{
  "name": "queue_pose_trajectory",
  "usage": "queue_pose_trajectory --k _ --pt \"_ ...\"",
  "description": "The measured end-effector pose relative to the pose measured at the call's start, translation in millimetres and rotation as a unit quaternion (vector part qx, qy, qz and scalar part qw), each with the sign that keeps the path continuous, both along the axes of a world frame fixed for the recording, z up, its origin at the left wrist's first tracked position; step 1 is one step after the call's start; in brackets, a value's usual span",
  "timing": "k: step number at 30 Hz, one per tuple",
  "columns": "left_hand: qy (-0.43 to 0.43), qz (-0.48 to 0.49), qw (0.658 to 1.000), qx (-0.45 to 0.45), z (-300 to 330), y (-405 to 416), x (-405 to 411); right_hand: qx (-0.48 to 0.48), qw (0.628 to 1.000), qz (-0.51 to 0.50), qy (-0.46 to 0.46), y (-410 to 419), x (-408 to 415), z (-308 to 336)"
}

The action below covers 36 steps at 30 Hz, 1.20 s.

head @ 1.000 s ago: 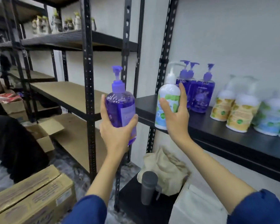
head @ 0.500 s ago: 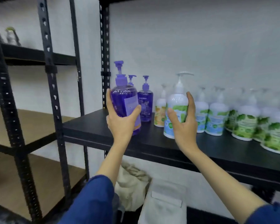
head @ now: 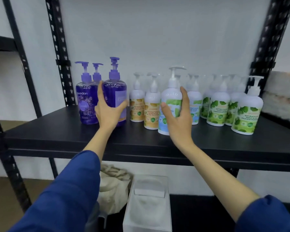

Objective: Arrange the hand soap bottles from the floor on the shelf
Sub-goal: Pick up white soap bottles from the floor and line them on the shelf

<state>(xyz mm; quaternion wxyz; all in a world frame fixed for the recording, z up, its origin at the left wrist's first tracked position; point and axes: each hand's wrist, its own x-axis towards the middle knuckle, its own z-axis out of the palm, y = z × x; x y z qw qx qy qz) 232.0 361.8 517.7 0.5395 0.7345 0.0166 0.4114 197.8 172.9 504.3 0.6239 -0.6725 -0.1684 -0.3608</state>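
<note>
My left hand (head: 108, 113) grips a purple pump bottle (head: 114, 92), which stands on the black shelf (head: 57, 136) beside two other purple bottles (head: 86, 101). My right hand (head: 177, 119) holds a white bottle with a blue and green label (head: 170, 101), whose base rests on the shelf in front of the row. Behind it stand white bottles with orange labels (head: 151, 113) and several with green labels (head: 218, 111).
Black perforated uprights (head: 59, 52) frame the shelf on both sides, with a white wall behind. Below the shelf lie a crumpled beige cloth (head: 114, 186) and a white box (head: 147, 205). A pale bundle (head: 281, 97) sits on the neighbouring shelf at right.
Both bottles have travelled from mid-air onto the shelf: the purple one now sits by the other purple bottles, the white one in front of the white row. The view swung right.
</note>
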Motion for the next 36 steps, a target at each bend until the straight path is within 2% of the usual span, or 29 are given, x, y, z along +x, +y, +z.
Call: queue_pose_trajectory --k 14,20,27,30,36 --pt "0.026 0.000 1.000 0.009 -3.9 3.5 6.6 0.018 1.000 -0.016 0.003 2.7 6.1 1.0" --pt "0.045 -0.083 0.995 -0.015 -6.7 17.0 3.0 0.022 1.000 -0.020 0.007 3.1 5.7 1.1" --pt "0.062 0.037 0.997 0.038 -4.6 9.8 -2.6 0.009 1.000 -0.027 0.011 4.7 3.1 1.5" --pt "0.063 0.035 0.995 0.062 -5.2 6.3 -4.7 0.005 1.000 -0.025 0.013 5.2 1.5 1.5" --pt "0.052 0.034 0.997 0.051 -6.2 9.6 -5.6 0.010 1.000 -0.003 0.009 5.6 1.3 -0.6"
